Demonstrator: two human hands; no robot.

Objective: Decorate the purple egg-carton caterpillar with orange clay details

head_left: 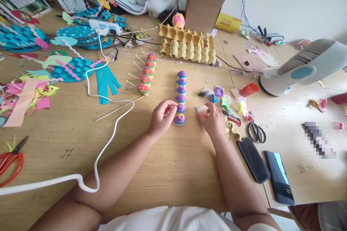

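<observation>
The left hand [162,118] is closed in a pinch, anything inside hidden, its fingertips at the left edge of the purple-and-blue strip [181,89]. Right of that, the right hand [214,122] partly covers a clear bag [201,110]; its grip I cannot tell.

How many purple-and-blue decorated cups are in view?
6 purple-and-blue decorated cups, in one row: one beside the left hand, one nearer the person, four farther away. None appears hidden.

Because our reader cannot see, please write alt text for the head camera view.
The left hand is at a row of purple and blue bumps; the right hand is at small bags on a wooden table. A red and green row stands farther left.
</observation>
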